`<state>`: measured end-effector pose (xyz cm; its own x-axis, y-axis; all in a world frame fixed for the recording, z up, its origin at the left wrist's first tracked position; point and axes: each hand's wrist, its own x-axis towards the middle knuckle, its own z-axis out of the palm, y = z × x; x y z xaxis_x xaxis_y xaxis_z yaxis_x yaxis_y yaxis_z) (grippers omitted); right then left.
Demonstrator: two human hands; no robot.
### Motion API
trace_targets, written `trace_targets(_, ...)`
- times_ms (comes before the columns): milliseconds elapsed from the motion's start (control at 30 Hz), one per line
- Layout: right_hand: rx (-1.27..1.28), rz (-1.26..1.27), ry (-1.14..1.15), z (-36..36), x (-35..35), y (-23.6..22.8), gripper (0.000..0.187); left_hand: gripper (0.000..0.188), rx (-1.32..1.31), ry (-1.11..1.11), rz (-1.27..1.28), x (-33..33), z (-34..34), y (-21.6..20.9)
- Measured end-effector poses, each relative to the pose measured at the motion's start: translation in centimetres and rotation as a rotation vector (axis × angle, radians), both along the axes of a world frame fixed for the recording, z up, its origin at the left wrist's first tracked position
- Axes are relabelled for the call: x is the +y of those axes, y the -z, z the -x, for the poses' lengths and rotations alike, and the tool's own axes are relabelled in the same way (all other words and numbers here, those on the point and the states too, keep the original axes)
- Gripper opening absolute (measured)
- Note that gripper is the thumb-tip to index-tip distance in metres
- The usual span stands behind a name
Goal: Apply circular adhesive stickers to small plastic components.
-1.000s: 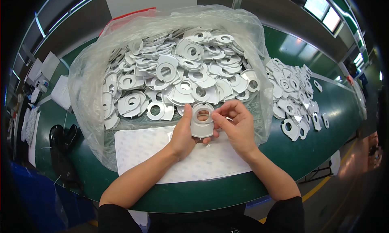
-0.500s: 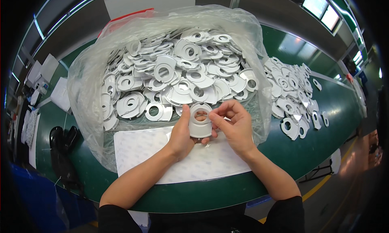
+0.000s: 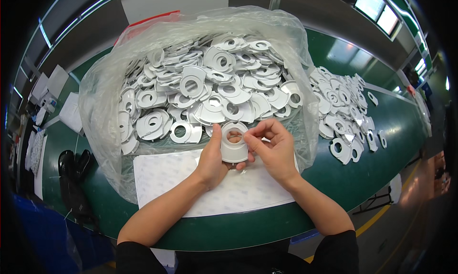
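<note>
Over the white sheets, my left hand grips a light grey-white plastic part with a round ring hole at its upper end and a wider, rounded lower end. The left thumb lies along the part's left edge, and fingertips show beneath it and through the hole. My right hand is closed in a pinch, thumb and forefinger at the ring's right edge. Whether anything small sits between those fingertips cannot be made out. Just beyond my hands, a pile of similar plastic parts fills an open clear plastic bag.
White paper sheets lie under my hands on the green table. A second, loose heap of the parts spreads at the right. Black gloves or a similar dark item rest at the left edge, near a white package.
Hardly anything differs. The whole scene shifts a few pixels left, and both hands keep the same hold on the part.
</note>
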<state>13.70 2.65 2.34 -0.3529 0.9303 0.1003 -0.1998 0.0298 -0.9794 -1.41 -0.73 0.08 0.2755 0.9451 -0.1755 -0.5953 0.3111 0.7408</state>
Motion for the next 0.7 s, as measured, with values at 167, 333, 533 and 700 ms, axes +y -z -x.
trace_targets(167, -0.020, -0.031, 0.014, 0.0, 0.0, 0.0, 0.014, 0.071, 0.001, -0.014, 0.013, 0.0, -0.1, -0.2)
trace_targets(333, -0.054, -0.037, 0.045, 0.0, -0.2, 0.0, 0.015, 0.067, -0.029, -0.036, 0.021, -0.1, -0.3, -0.5)
trace_targets(533, -0.209, -0.255, 0.116, 0.1, -0.5, 0.2, 0.013, 0.041, 0.011, -0.039, -0.041, -0.1, -0.3, -0.6)
trace_targets(700, -0.481, -0.774, 0.231, -0.5, 0.0, 0.9, 0.021, 0.021, 0.068, -0.077, -0.016, -0.2, -0.3, -0.4)
